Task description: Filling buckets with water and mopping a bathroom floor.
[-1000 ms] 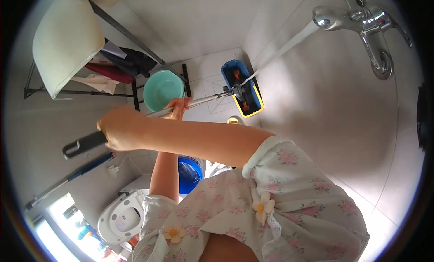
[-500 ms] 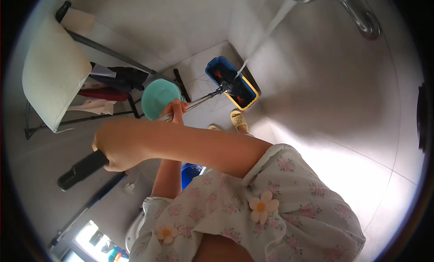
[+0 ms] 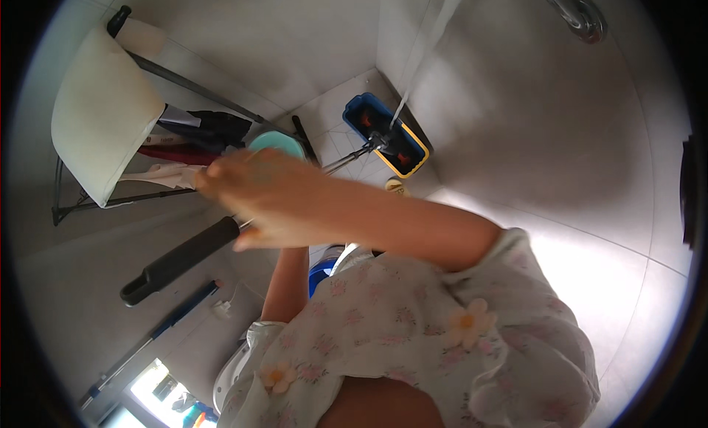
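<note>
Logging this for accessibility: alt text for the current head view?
A person's blurred right hand is over the pole of a mop, whose lower end is in a blue bucket with a part-yellow rim. Water streams into the bucket; the left hand is hidden. Left of the bucket are a teal basin and a rack.

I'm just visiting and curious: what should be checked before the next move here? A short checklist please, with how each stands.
1. Right hand closed on the pole: not ok; it looks open and blurred above it.
2. Left hand gripping the pole: cannot tell; hidden behind the right forearm.
3. Black grip unobstructed: ok; no hand covers it.
4. Pole's far end at the blue and yellow bucket: ok.
5. Water stream falling into the bucket: ok.
6. Turquoise basin clear of the pole: cannot tell; the right hand partly covers it.
</note>
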Available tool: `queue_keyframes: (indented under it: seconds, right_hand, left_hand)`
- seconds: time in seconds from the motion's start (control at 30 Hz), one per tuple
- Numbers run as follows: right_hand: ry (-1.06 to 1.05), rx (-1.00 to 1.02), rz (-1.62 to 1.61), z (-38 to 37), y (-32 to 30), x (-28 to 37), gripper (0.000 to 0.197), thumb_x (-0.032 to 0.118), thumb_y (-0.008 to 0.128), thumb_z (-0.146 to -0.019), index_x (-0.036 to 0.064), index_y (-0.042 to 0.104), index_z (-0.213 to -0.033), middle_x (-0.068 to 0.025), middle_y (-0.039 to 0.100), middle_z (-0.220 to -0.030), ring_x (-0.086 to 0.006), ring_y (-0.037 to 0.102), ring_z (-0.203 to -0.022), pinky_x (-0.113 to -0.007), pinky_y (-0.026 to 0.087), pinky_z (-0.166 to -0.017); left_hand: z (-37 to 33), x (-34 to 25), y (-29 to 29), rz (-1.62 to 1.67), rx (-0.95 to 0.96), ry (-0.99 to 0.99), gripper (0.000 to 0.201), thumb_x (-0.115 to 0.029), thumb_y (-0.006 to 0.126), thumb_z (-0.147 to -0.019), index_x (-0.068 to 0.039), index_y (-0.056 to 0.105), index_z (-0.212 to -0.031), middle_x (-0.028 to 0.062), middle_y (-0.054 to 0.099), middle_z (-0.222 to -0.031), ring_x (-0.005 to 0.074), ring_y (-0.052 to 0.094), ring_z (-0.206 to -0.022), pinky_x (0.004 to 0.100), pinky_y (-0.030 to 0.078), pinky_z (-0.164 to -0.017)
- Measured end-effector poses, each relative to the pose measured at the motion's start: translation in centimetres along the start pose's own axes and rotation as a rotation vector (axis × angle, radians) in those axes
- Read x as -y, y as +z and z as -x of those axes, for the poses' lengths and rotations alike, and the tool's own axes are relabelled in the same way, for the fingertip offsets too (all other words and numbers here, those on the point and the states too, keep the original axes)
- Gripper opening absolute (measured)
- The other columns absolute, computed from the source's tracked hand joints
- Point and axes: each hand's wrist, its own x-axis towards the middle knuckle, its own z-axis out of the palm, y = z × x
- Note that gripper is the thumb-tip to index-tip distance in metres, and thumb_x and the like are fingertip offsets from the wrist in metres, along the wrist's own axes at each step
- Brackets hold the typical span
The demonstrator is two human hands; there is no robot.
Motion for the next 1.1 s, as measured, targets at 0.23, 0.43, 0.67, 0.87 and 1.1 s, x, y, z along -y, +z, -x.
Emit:
queue_keyframes:
  seconds: [0.23, 0.43, 0.67, 0.87, 1.1]
  right_hand:
    - [0.411, -0.402, 0.43, 2.4, -15.8, 3.6, 0.042, 0.021, 0.06, -0.069, 0.006, 0.047, -0.106, -0.0123, 0.051, -0.098, -0.026, 0.052, -0.082, -0.032, 0.042, -0.07]
    - [0.424, -0.556, 0.999, 1.9, -21.1, 2.9, 0.033, 0.017, 0.055, -0.074, -0.0003, 0.051, -0.102, -0.0147, 0.051, -0.098, -0.0259, 0.052, -0.086, -0.031, 0.042, -0.071]
    - [0.29, -0.424, 1.007, 4.8, -20.3, 0.1, 0.047, 0.022, 0.06, -0.068, 0.0007, 0.048, -0.108, -0.0169, 0.043, -0.115, -0.0291, 0.041, -0.108, -0.034, 0.033, -0.09]
    - [0.14, -0.264, 0.236, 3.2, -18.2, 0.7, 0.068, 0.043, 0.058, -0.068, 0.0025, 0.036, -0.118, -0.0082, 0.042, -0.094, -0.0201, 0.041, -0.08, -0.031, 0.032, -0.073]
    - [0.269, -0.138, -0.525, 1.9, -15.6, -1.2, 0.034, 0.038, 0.037, -0.085, 0.0047, 0.044, -0.079, 0.0038, 0.027, -0.046, -0.0058, 0.023, -0.039, -0.022, 0.022, -0.042]
  left_hand:
    - [-5.9, 1.9, -3.5, -0.498, 0.058, 0.152, 0.036, -0.033, 0.051, -0.081, -0.002, 0.048, -0.063, 0.0024, 0.048, -0.06, 0.0128, 0.053, -0.068, 0.0254, 0.039, -0.066]
    - [-7.3, 2.7, 0.3, -0.371, 0.206, 0.147, 0.036, -0.031, 0.054, -0.08, -0.004, 0.045, -0.059, 0.0008, 0.04, -0.055, 0.0113, 0.048, -0.062, 0.0257, 0.039, -0.064]
    - [-7.2, 3.5, 4.1, -0.398, 0.222, 0.102, 0.024, -0.027, 0.056, -0.076, -0.004, 0.05, -0.069, -0.0005, 0.043, -0.06, 0.011, 0.048, -0.063, 0.0231, 0.036, -0.064]
    - [-4.8, 7.7, 11.3, -0.903, 0.592, 0.373, 0.021, -0.025, 0.055, -0.071, -0.004, 0.054, -0.071, 0.014, 0.055, -0.064, 0.0288, 0.053, -0.058, 0.0351, 0.042, -0.054]
    - [-2.5, 9.2, 14.1, -0.489, 0.299, 0.311, 0.018, -0.016, 0.059, -0.062, 0.0, 0.05, -0.063, 0.0168, 0.049, -0.058, 0.0304, 0.048, -0.054, 0.0347, 0.038, -0.051]
